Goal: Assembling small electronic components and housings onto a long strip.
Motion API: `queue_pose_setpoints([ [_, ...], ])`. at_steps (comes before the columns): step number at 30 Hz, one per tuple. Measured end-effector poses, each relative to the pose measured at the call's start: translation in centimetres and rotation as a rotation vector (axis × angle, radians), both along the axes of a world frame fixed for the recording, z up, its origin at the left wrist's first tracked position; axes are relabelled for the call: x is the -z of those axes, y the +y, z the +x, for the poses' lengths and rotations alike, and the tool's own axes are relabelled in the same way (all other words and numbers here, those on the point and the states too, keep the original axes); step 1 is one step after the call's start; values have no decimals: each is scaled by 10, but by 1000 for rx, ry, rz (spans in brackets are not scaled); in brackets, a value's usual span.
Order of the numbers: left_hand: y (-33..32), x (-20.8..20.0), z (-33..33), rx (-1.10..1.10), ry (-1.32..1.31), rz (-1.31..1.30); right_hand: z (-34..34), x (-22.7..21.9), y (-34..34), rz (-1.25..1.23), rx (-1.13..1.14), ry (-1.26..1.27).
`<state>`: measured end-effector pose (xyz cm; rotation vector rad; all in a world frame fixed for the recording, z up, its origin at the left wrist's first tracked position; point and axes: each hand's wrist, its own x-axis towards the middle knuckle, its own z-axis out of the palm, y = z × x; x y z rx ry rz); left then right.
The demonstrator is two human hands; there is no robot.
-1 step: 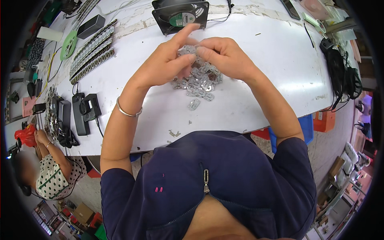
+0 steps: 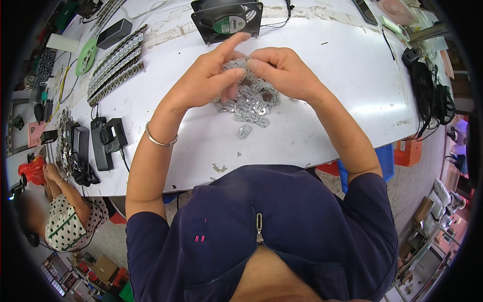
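A small silvery metal piece [image 2: 235, 64] was pinched between the fingertips of the left hand [image 2: 209, 78] and the right hand [image 2: 282, 70], both closed on it, above centre of the frame. Directly beneath lay a loose pile of similar pieces [image 2: 249, 103] on the white surface [image 2: 322, 116]. The piece would best be gripped by its edges, held low over the pile. No container was seen; a black fan [image 2: 226, 20] stood at top centre.

Bare white table [image 2: 322, 75] lies open from one to four o'clock of the pile of small metal parts [image 2: 249, 103]. A black fan [image 2: 226, 20] blocks twelve o'clock; black adapters [image 2: 100, 141] crowd eight o'clock.
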<state>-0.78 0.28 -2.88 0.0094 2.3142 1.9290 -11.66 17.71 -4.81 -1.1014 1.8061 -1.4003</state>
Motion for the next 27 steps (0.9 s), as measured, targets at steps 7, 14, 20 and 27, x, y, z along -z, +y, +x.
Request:
queue_pose_setpoints([
  [7, 1, 5, -3, -37, 67, -26, -3, 0, -4, 13, 23, -8],
  [14, -15, 5, -6, -32, -134, -36, -12, -6, -3, 18, 54, 29],
  [20, -14, 7, -5, 46, -132, 100, -12, -3, -3, -37, -38, -157],
  [27, -17, 14, 0, 53, 18, 318, -10, 1, -5, -138, -153, -654],
])
